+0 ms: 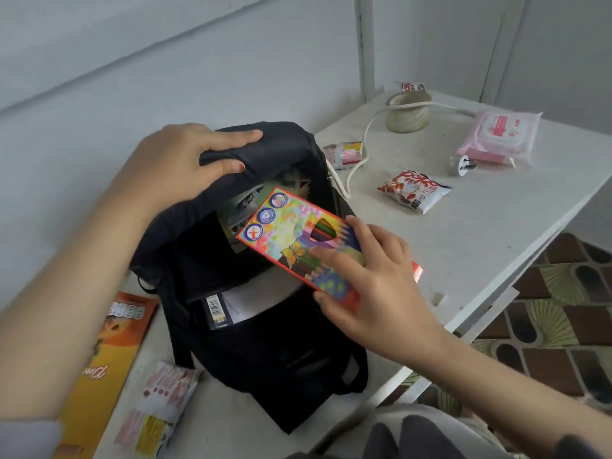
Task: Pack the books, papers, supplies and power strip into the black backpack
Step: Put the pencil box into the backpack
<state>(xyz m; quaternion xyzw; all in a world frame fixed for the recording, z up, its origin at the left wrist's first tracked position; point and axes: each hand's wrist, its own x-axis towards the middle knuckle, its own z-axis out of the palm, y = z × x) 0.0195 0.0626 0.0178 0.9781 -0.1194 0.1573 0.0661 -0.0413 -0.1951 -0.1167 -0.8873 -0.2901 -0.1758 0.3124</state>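
Observation:
The black backpack (265, 352) lies open on the white table (490, 226). My left hand (185, 160) grips the backpack's top flap and holds it up. My right hand (374, 279) holds a flat, colourful box of coloured pencils (288, 230), its far end over the open mouth of the bag. Inside the bag I see book covers (238, 207) and white papers with a barcode label (231, 306). A white power cord (361, 150) runs from the bag's right side across the table to a white plug (462, 165).
On the table lie a pink wet-wipes pack (500, 134), a red and white snack packet (414, 192), a small packet (344, 154), a roll of string (409, 112) and another packet behind it (410, 87). An orange book (109, 362) and a pink packet (159, 405) lie left of the bag. Patterned floor shows at right.

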